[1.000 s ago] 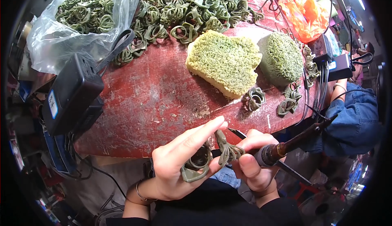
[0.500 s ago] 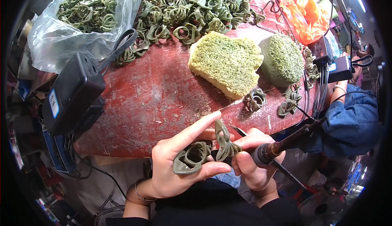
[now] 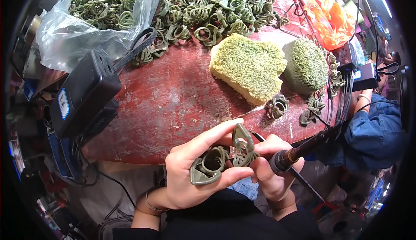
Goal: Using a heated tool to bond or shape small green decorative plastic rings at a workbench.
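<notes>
While the left grip (image 3: 180,173) curled around one olive-green looped piece (image 3: 204,177) and steadied a second looped piece (image 3: 244,156) before the worktop (image 3: 151,114), the right grip (image 3: 273,178) pinched the latter's side; light pressure, brown-handled tool (image 3: 299,153) angled clear, seemed best.

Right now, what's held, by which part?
Left hand: green looped piece, by its outside. Right hand: dark tool, near collar. Second green piece: edges, both hands.
</notes>
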Action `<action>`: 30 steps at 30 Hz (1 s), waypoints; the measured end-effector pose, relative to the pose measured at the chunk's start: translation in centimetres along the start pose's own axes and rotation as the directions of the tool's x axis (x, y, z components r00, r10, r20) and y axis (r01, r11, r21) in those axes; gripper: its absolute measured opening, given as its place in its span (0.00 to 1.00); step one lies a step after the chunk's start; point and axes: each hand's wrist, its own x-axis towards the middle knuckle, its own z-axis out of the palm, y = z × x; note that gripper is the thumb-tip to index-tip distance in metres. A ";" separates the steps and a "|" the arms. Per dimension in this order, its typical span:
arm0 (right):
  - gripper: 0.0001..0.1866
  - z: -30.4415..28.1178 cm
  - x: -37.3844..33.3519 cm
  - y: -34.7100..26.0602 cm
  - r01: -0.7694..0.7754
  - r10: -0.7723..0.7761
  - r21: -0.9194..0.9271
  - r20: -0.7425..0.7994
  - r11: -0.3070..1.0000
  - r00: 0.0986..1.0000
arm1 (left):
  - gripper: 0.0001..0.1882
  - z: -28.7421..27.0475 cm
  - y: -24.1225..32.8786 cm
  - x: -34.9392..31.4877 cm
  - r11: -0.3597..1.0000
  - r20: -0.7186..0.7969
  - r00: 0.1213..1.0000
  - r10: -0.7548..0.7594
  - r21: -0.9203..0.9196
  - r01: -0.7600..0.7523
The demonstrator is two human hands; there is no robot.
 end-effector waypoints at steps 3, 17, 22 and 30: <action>0.11 0.1 0.1 -0.1 0.003 -0.004 -0.014 -0.019 1.000 1.000 | 0.34 -0.1 0.1 0.2 1.000 0.013 1.000 0.015 0.016 -0.015; 0.13 1.3 0.9 1.0 0.040 -0.021 0.098 -0.196 0.994 0.980 | 0.29 -1.3 2.2 0.7 0.976 0.062 0.985 -0.161 -0.141 0.168; 0.10 1.6 1.3 2.4 0.061 -0.038 0.127 -0.176 0.990 0.984 | 0.25 -5.3 9.0 1.9 0.934 -0.077 0.976 0.203 0.316 -0.169; 0.11 0.5 1.4 2.7 0.027 -0.015 0.124 -0.098 0.992 0.995 | 0.28 -12.4 15.0 11.4 0.645 -0.430 0.862 0.270 0.745 0.170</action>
